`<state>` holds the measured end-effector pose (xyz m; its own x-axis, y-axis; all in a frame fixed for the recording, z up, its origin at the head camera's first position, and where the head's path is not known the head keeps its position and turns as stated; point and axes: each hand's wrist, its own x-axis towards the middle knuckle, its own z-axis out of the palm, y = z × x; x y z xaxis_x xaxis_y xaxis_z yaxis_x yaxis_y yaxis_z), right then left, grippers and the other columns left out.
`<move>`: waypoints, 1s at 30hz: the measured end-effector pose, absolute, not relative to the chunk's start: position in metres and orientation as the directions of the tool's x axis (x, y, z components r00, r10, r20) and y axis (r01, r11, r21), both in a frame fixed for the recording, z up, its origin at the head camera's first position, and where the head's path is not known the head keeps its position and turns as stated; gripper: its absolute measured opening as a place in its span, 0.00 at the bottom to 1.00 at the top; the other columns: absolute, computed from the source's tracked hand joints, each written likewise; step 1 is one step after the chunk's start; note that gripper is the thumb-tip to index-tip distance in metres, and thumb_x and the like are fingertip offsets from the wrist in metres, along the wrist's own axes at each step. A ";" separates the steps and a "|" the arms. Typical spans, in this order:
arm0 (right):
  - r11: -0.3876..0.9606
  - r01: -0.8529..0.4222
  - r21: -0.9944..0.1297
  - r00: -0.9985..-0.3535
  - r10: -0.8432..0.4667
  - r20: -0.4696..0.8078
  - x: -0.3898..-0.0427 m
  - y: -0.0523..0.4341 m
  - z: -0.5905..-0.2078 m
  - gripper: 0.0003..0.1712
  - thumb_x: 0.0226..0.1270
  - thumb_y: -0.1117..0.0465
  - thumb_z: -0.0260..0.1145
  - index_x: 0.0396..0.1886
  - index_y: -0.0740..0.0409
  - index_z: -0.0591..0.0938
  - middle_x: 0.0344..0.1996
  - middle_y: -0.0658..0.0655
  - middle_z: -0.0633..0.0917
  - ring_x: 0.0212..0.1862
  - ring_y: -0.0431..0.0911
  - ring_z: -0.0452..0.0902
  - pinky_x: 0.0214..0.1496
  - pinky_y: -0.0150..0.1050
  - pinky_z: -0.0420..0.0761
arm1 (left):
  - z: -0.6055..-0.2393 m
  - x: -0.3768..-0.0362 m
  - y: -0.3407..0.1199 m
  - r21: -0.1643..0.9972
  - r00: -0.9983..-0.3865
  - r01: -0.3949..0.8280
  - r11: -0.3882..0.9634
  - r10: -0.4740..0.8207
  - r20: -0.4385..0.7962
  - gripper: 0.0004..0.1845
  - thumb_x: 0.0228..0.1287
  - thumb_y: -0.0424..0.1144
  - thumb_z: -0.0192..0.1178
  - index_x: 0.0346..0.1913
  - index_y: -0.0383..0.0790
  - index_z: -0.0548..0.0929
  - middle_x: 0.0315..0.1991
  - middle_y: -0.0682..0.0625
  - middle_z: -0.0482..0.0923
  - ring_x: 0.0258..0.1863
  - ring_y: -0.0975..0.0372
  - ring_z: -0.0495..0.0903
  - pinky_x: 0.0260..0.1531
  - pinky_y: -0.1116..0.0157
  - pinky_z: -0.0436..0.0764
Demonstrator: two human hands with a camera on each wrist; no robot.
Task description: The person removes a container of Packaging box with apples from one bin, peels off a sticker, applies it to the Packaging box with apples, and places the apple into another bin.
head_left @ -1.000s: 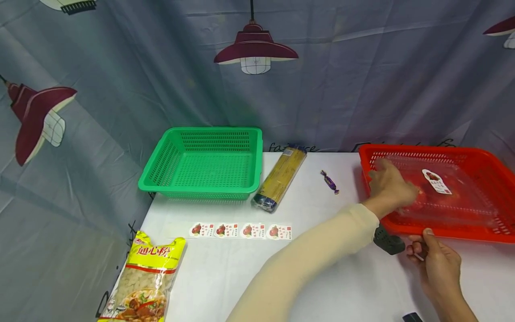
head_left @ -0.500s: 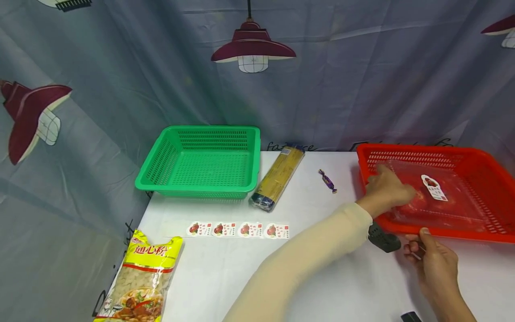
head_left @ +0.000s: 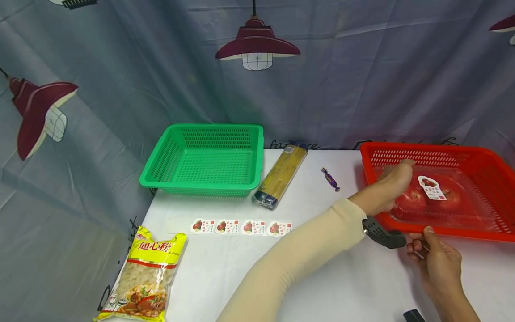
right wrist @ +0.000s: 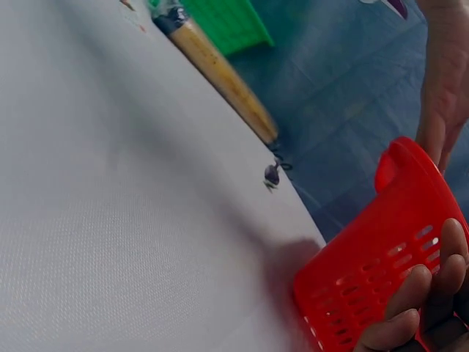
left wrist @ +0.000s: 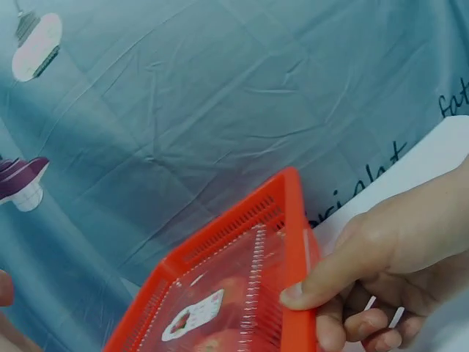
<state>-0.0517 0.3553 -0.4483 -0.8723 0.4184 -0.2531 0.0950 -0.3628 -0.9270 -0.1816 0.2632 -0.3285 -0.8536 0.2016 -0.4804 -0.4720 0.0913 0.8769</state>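
Observation:
My right hand is at the front rim of a red plastic basket. In the left wrist view its thumb overlaps the rim, with the fingers curled on the outer side. My left hand is over the basket's left end, thumb out to the right. Most of its other fingers are hidden in the head view; part of them shows at the left wrist view's edge. Inside the basket lies a clear plastic box with round red fruit under it or in it. A white label with a red fruit picture sits on top.
On the white table stand a green basket, a pack of dry noodles and a purple-wrapped candy. A strip of several labels lies in front, with a yellow pasta bag at the left. A grey curtain hangs behind.
My left hand has turned over and shifted away from the box's left edge. The label and box have shifted and turned slightly. My right hand has stayed at the front rim.

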 end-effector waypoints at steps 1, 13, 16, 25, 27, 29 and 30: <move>-0.360 0.104 -0.927 -0.870 0.418 -0.260 -0.052 0.356 -0.448 0.22 0.72 0.48 0.61 0.34 0.61 0.88 0.22 0.54 0.80 0.26 0.44 0.77 0.30 0.33 0.82 | -0.328 -0.183 0.262 0.871 -0.846 -0.487 0.063 0.215 -0.489 0.18 0.63 0.53 0.49 0.49 0.54 0.84 0.45 0.59 0.74 0.45 0.58 0.76 0.45 0.40 0.75; -0.370 0.106 -0.923 -0.880 0.396 -0.261 -0.053 0.356 -0.449 0.22 0.73 0.48 0.59 0.34 0.61 0.89 0.21 0.54 0.78 0.26 0.44 0.78 0.30 0.33 0.82 | -0.327 -0.178 0.215 0.835 -0.750 -0.550 -0.033 0.459 -0.476 0.21 0.70 0.51 0.49 0.57 0.47 0.81 0.53 0.48 0.77 0.53 0.41 0.75 0.43 0.42 0.80; -0.370 0.115 -0.922 -0.877 0.399 -0.269 -0.054 0.357 -0.448 0.22 0.73 0.48 0.59 0.34 0.61 0.89 0.20 0.54 0.77 0.26 0.45 0.78 0.29 0.34 0.81 | -0.330 -0.174 0.196 0.860 -0.750 -0.510 -0.011 0.495 -0.438 0.21 0.72 0.50 0.48 0.58 0.45 0.81 0.54 0.48 0.78 0.52 0.43 0.77 0.42 0.44 0.81; -0.355 0.195 -0.914 -0.878 0.352 -0.324 -0.055 0.361 -0.441 0.25 0.73 0.43 0.55 0.34 0.57 0.87 0.22 0.53 0.77 0.27 0.46 0.77 0.29 0.35 0.81 | -0.343 -0.166 0.136 0.965 -0.826 -0.240 0.110 0.499 -0.262 0.22 0.75 0.49 0.44 0.63 0.44 0.76 0.54 0.53 0.78 0.44 0.58 0.79 0.35 0.58 0.84; -0.361 0.199 -0.911 -0.886 0.332 -0.325 -0.056 0.360 -0.441 0.25 0.74 0.43 0.54 0.34 0.57 0.86 0.22 0.54 0.77 0.27 0.46 0.77 0.29 0.35 0.81 | -0.346 -0.166 0.123 0.975 -0.853 -0.166 0.150 0.474 -0.218 0.23 0.75 0.49 0.44 0.65 0.46 0.74 0.55 0.55 0.77 0.44 0.62 0.77 0.33 0.62 0.84; -0.369 0.199 -0.908 -0.890 0.319 -0.324 -0.058 0.359 -0.440 0.26 0.74 0.43 0.53 0.33 0.57 0.86 0.22 0.54 0.77 0.26 0.47 0.77 0.28 0.36 0.81 | -0.348 -0.167 0.111 0.974 -0.874 -0.130 0.183 0.443 -0.200 0.23 0.74 0.49 0.45 0.67 0.47 0.72 0.57 0.56 0.75 0.46 0.64 0.76 0.32 0.64 0.82; -0.364 0.201 -0.910 -0.890 0.320 -0.324 -0.059 0.359 -0.440 0.27 0.74 0.42 0.52 0.33 0.57 0.86 0.22 0.54 0.77 0.26 0.47 0.77 0.27 0.36 0.80 | -0.349 -0.168 0.105 0.973 -0.882 -0.122 0.195 0.428 -0.197 0.24 0.74 0.49 0.46 0.68 0.47 0.71 0.58 0.55 0.75 0.47 0.65 0.75 0.32 0.64 0.82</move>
